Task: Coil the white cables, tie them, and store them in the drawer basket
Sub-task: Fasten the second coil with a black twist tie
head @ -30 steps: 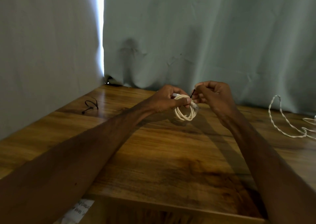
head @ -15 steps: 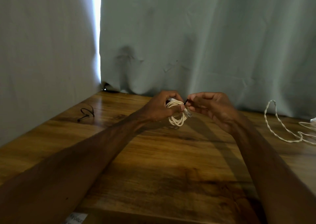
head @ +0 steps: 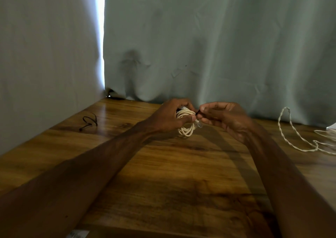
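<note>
A small coil of white cable [head: 187, 128] hangs just above the wooden table, gripped at its top by my left hand [head: 171, 116]. My right hand [head: 223, 116] sits right beside it, thumb and fingers pinched on the end of a thin black tie [head: 197, 112] at the coil's top. A second white cable [head: 298, 137] lies loose and uncoiled on the table at the far right. The drawer basket is not in view.
A spare black tie [head: 89, 122] lies on the wooden table [head: 181, 174] at the back left. Pale curtains [head: 200, 46] hang along the back and left sides. A white paper [head: 78, 234] shows below the table's front edge.
Both hands with the coil have dropped slightly in view and drawn closer together. The right hand's pinch on the black tie sits lower, close against the coil.
</note>
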Demonstrator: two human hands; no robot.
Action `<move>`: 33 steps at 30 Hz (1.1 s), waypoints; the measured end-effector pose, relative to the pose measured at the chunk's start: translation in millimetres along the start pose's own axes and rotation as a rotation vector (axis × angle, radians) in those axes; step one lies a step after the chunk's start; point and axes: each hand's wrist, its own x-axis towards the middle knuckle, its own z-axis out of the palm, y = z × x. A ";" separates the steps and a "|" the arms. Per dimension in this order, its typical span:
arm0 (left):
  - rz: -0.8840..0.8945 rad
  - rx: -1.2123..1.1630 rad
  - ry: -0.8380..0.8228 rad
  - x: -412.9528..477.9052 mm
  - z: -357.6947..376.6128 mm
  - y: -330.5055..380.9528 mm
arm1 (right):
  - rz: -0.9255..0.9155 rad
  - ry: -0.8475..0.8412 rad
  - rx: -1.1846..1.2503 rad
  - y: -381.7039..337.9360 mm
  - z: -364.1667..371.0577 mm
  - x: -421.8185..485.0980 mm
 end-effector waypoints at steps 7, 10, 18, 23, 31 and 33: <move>0.011 0.004 -0.014 0.3 1.8 1.8 | -0.040 0.028 -0.025 1.2 -0.6 -0.7; 0.007 -0.003 -0.011 0.7 1.9 2.3 | -0.091 0.042 -0.098 1.4 0.7 -0.8; -0.005 -0.005 -0.025 1.2 1.5 1.6 | -0.202 0.097 -0.241 3.1 4.0 1.6; -0.001 0.005 -0.016 1.5 0.3 1.6 | -0.241 0.095 -0.275 3.8 4.9 3.3; -0.001 0.002 -0.021 1.2 0.9 0.3 | -0.323 0.086 -0.362 4.6 6.9 5.3; -0.003 -0.001 -0.019 1.7 0.6 0.1 | -0.343 0.086 -0.375 5.1 7.3 5.5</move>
